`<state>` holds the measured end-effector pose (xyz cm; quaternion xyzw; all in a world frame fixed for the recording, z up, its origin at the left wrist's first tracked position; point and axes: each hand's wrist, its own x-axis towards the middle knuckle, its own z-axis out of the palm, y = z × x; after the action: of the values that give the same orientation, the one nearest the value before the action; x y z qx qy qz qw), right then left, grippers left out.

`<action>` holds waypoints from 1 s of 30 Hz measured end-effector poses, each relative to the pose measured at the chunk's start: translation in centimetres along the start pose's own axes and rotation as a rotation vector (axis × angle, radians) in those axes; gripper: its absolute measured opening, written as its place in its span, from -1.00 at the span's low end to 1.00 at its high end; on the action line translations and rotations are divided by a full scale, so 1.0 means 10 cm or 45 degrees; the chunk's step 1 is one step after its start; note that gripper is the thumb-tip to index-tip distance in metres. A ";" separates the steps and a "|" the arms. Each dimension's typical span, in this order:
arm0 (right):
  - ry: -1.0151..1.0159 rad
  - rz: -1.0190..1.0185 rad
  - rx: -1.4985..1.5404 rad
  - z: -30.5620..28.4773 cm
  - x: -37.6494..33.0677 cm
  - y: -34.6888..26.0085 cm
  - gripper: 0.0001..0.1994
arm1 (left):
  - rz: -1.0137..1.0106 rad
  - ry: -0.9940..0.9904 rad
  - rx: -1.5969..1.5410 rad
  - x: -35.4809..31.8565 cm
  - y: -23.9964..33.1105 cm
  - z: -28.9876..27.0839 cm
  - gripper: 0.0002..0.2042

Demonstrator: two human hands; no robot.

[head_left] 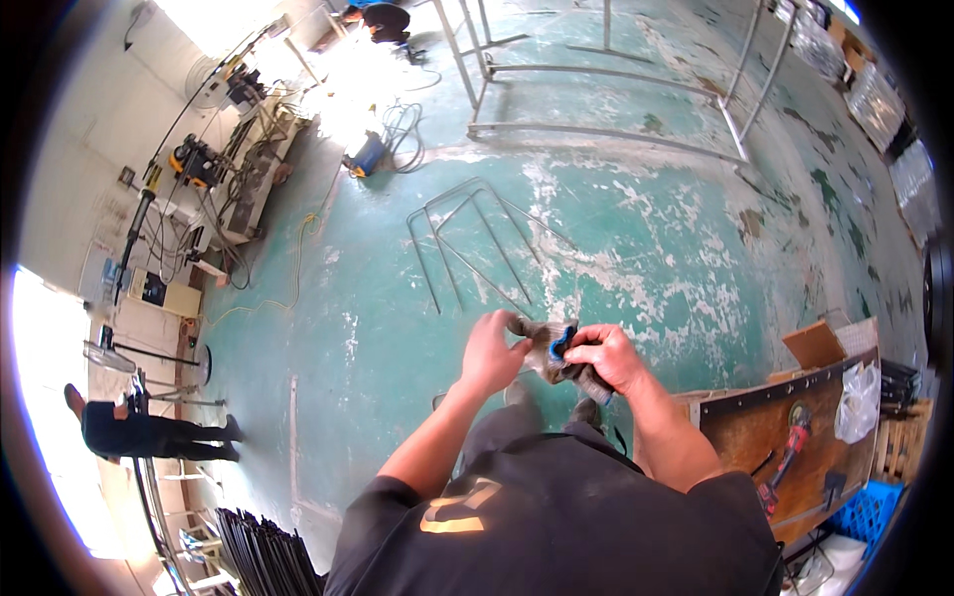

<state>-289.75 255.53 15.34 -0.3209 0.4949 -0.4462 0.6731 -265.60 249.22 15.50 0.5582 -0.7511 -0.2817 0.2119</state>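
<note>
In front of my body, both hands are at a crumpled grey-brown knitted work glove (540, 345) with a blue edge. My left hand (491, 352) pinches its left side between thumb and fingers. At the blue edge, the closed fingers of my right hand (609, 355) grip the cloth. More grey knit hangs below my right hand; whether it belongs to a second glove I cannot tell. Beyond my hands, several bent thin metal rods (487, 238) lie on the worn green floor (378, 368).
A wooden-topped bench (740, 442) at right holds a red angle grinder (796, 437) and a plastic bag (857, 402). A large metal frame (611, 129) stands ahead, a blue machine (367, 156) with cables left of it. One person (139, 430) stands left; another (386, 22) crouches far off.
</note>
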 end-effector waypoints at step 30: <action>-0.178 0.006 -1.147 4.83 3.41 0.77 -0.69 | -0.164 0.515 -0.097 0.18 -3.78 -2.90 -0.82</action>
<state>-237.74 226.80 10.40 -0.6098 0.5937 -0.1621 0.4993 -220.61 233.86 12.38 0.6419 -0.6447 -0.2051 0.3609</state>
